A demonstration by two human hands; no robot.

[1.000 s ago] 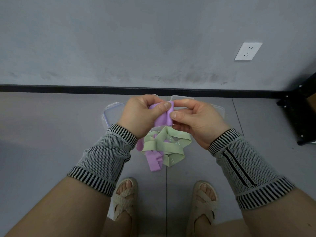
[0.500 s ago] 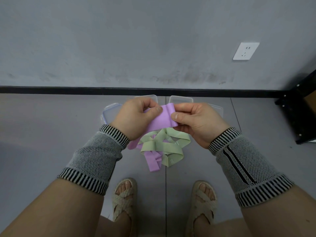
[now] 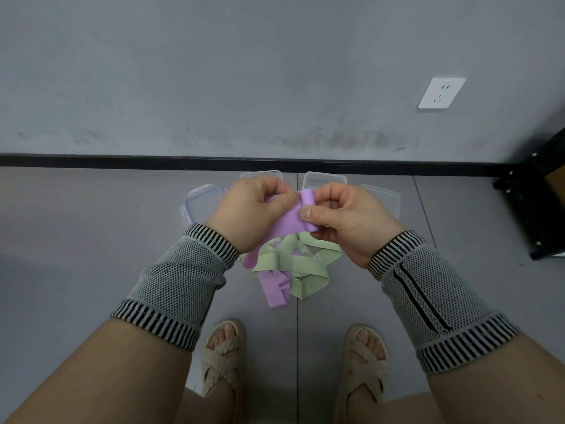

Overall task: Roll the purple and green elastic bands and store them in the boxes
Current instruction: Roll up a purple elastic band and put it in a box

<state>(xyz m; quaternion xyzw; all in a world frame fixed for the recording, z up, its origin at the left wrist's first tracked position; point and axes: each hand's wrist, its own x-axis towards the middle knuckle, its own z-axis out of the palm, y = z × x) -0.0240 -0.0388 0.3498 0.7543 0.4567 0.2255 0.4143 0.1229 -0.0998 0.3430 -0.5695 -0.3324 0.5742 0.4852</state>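
A purple elastic band (image 3: 289, 224) is held above the floor between both hands, its upper end curled into a small roll. My left hand (image 3: 250, 214) pinches it from the left with thumb on top. My right hand (image 3: 342, 218) pinches the rolled end from the right. The band's tail hangs down past my left wrist. Below the hands, green bands (image 3: 293, 264) and another purple band (image 3: 275, 290) lie tangled on the floor. Several clear plastic boxes (image 3: 324, 180) and lids (image 3: 200, 203) stand behind the hands, partly hidden.
A grey wall with a black skirting strip (image 3: 122, 160) runs behind the boxes. A black metal rack (image 3: 538, 203) stands at the right edge. My sandalled feet (image 3: 223, 350) are just below the pile. A white wall socket (image 3: 441, 92) sits upper right.
The purple band was spread out flatter between my hands, and its upper end is now rolled over at my right fingertips. The pile on the floor has not moved.
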